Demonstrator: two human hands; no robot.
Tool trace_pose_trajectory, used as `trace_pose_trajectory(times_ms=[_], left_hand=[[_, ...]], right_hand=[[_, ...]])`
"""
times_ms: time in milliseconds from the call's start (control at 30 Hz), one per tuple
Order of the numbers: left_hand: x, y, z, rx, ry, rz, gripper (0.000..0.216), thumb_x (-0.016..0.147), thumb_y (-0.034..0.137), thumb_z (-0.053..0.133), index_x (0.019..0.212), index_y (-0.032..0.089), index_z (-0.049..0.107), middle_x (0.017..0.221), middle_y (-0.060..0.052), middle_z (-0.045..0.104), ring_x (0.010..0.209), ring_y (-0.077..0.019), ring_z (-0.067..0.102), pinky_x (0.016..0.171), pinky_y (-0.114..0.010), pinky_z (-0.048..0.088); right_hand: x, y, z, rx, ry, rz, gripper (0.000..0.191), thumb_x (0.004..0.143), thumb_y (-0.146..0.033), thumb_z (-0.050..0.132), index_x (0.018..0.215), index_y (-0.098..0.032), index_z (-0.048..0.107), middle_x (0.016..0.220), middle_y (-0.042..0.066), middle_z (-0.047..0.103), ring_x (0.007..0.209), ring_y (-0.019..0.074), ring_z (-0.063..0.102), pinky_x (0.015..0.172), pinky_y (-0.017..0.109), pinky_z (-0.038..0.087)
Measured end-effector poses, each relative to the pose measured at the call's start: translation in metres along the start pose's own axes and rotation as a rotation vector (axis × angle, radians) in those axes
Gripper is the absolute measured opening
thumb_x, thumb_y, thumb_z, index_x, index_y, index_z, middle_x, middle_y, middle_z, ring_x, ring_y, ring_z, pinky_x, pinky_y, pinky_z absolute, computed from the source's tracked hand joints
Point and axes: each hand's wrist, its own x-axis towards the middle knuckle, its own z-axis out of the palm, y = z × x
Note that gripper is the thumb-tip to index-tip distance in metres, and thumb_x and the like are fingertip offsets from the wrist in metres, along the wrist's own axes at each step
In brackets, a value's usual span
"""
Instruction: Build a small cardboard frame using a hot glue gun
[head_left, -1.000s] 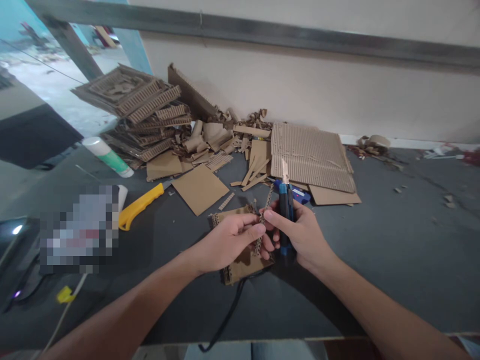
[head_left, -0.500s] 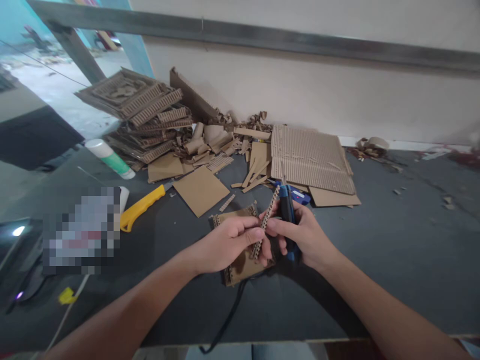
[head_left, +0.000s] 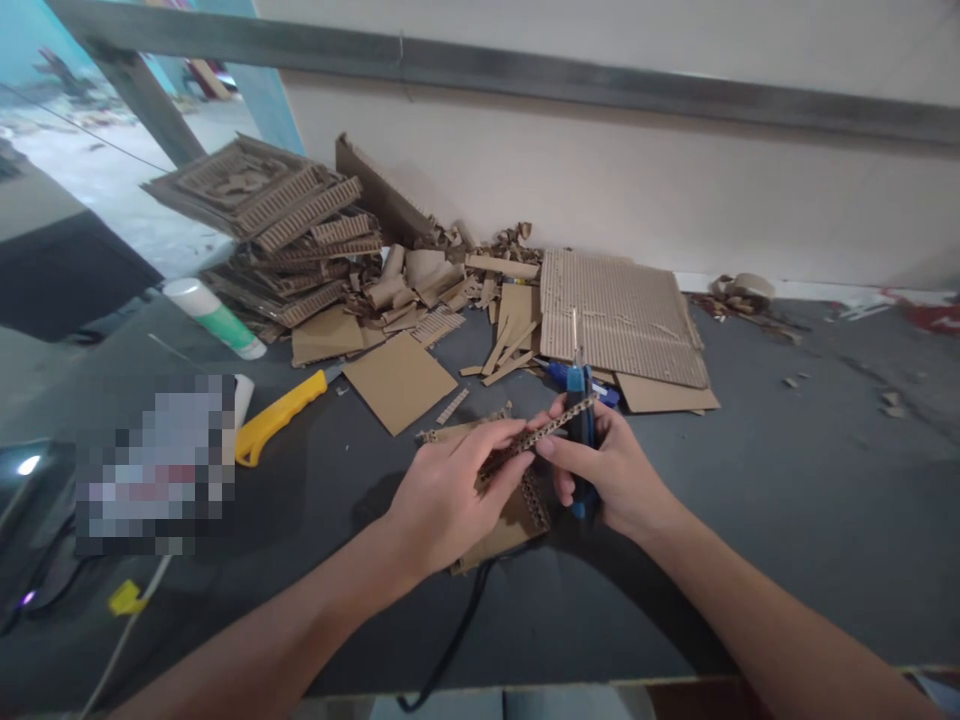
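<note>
A narrow corrugated cardboard strip [head_left: 555, 424] slants up to the right between both hands, its fluted edge showing. My left hand [head_left: 461, 490] is closed on its lower end, thumb and fingers pinching it. With thumb and forefinger my right hand [head_left: 611, 465] touches the strip further up. The same hand grips a blue-and-black cutter knife [head_left: 579, 430], upright, its thin metal blade pointing away from me. Under the hands lies a square cardboard piece [head_left: 499, 545] with strips standing along its edges, partly hidden by my left hand.
Behind are a corrugated sheet [head_left: 622, 310], a blue tool [head_left: 604, 392], a flat cardboard square [head_left: 400, 380] and scraps [head_left: 427, 275]. To the left are a yellow-handled knife [head_left: 281, 415], a glue stick [head_left: 215, 318] and a cardboard stack [head_left: 277, 230]. A black cable [head_left: 457, 640] crosses the front.
The strip has turned from steep to a flatter slant, its upper end now further right across the knife. My left hand has shifted its grip on it. The knife stands more upright.
</note>
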Motion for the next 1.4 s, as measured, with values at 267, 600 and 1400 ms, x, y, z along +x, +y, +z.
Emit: trace_pose_trajectory(times_ms=[267,600,1400], left_hand=[[-0.0009,-0.0062,0.0022,0.172,0.127,0.119,0.015,0.091,0.024,0.064,0.103,0.018,0.07,0.092,-0.006,0.079,0.07,-0.0172,0.075,0.059,-0.023,0.057],[0.0012,-0.007,0.0007,0.202,0.141,0.177,0.017,0.093,0.022,0.06,0.104,0.02,0.072,0.093,-0.005,0.079,0.077,-0.0172,0.076,0.073,-0.023,0.062],[0.0042,-0.0021,0.0015,0.157,0.249,0.178,0.016,0.087,0.022,0.07,0.101,0.016,0.066,0.087,-0.004,0.079,0.073,-0.0127,0.075,0.069,-0.014,0.058]], right_hand=[[0.001,0.0054,-0.0004,0.004,0.07,-0.041,0.04,0.069,-0.037,0.084,0.092,-0.023,0.055,0.068,-0.004,0.069,0.038,0.0085,0.051,0.038,0.023,0.049],[0.0008,0.0068,0.0016,0.052,0.085,-0.045,0.043,0.067,-0.038,0.085,0.092,-0.023,0.054,0.088,-0.001,0.074,0.041,0.0074,0.054,0.037,0.022,0.048],[-0.0023,0.0066,0.0013,0.099,0.039,-0.029,0.033,0.077,-0.036,0.079,0.093,-0.022,0.053,0.065,-0.003,0.068,0.038,0.0075,0.051,0.037,0.019,0.045]])
